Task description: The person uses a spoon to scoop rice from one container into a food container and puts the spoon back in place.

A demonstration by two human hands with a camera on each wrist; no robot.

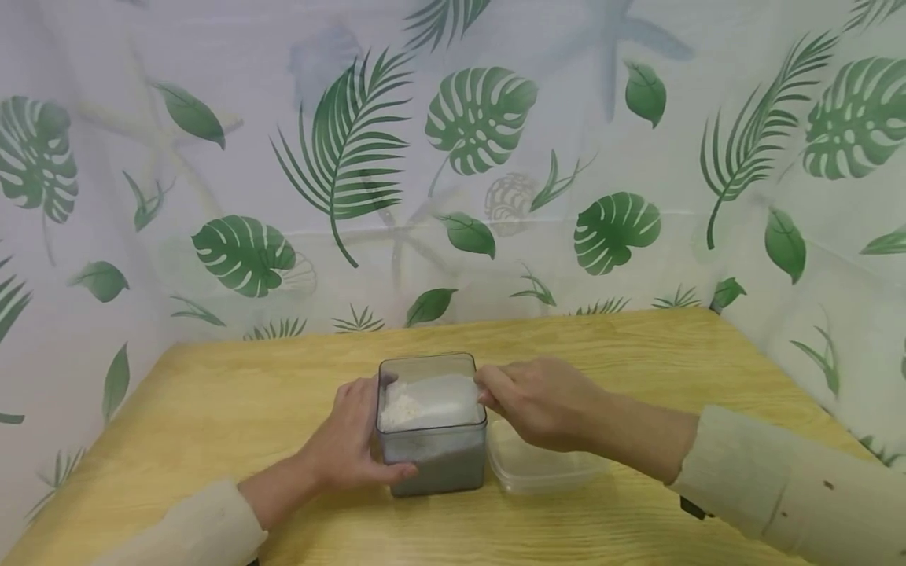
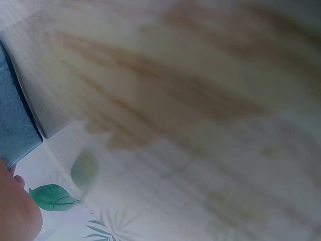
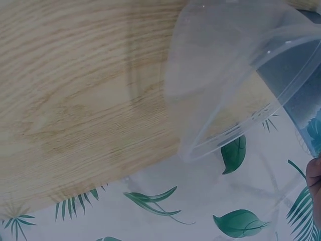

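A square clear grey container point(image 1: 433, 452) with white powder point(image 1: 428, 399) inside stands on the wooden table point(image 1: 212, 409), near its front middle. My left hand point(image 1: 357, 432) grips its left side, thumb laid across the front wall. My right hand point(image 1: 490, 391) is at the top right rim with fingers curled, and seems to pinch the rim. What the fingertips touch is partly hidden. The left wrist view shows a corner of the container point(image 2: 17, 118) and a bit of the left hand point(image 2: 15, 213). In the right wrist view, part of the container point(image 3: 301, 95) shows behind clear plastic.
A shallow clear plastic tub point(image 1: 541, 470) lies on the table just right of the container, under my right wrist; the tub point(image 3: 235, 75) fills the top of the right wrist view. A leaf-print curtain point(image 1: 481, 157) closes the table's back and sides.
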